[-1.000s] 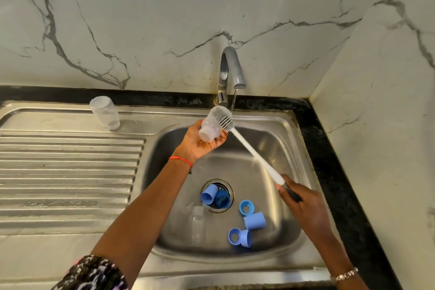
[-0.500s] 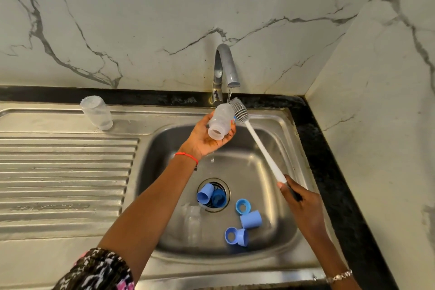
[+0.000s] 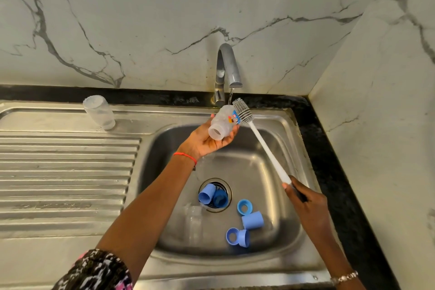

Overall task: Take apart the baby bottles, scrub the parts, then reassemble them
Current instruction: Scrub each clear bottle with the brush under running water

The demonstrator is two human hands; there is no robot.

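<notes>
The left hand (image 3: 207,142) holds a clear bottle (image 3: 222,125) under the tap (image 3: 228,68). At 3 o'clock, the right hand (image 3: 308,205) grips a brush (image 3: 259,141).

Steel sink (image 3: 277,125) before me, ribbed drainboard (image 3: 66,172) at its left. Tap (image 3: 227,70) running. Marble wall (image 3: 141,19), black bench (image 3: 334,172) edge.

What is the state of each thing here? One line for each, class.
Tap: running.
Bottle: open, tilted, held in left hand.
Brush: beside bottle, held by right hand.
Second bottle: standing on drainboard.
Blue caps: loose in sink.
</notes>
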